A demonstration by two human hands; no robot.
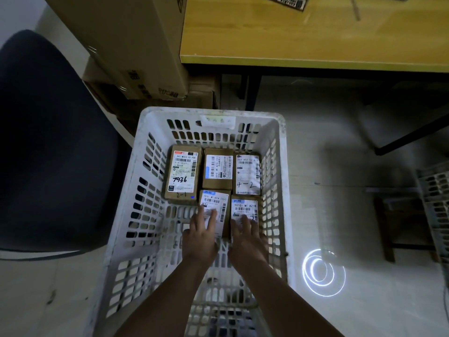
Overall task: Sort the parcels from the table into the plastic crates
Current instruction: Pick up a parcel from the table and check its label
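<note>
Five parcels (213, 183) lie in the crate (150, 132); left hand (200, 235) and right hand (247, 237) press flat, fingers straight, on the front two; one remains on the tabletop (315, 40), frame top.

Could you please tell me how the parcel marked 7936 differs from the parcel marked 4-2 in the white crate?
The 7936 parcel lies at the back left of the white crate; the 4-2 parcel lies at the back right. The 7936 parcel looks larger. The label leaves brown margins on the 7936 parcel but nearly covers the 4-2 parcel. Both are brown boxes lying flat, label up, untouched by either hand.

Both forearms reach forward, left hand (201, 235) and right hand (247, 237) flat, fingers straight.
</note>
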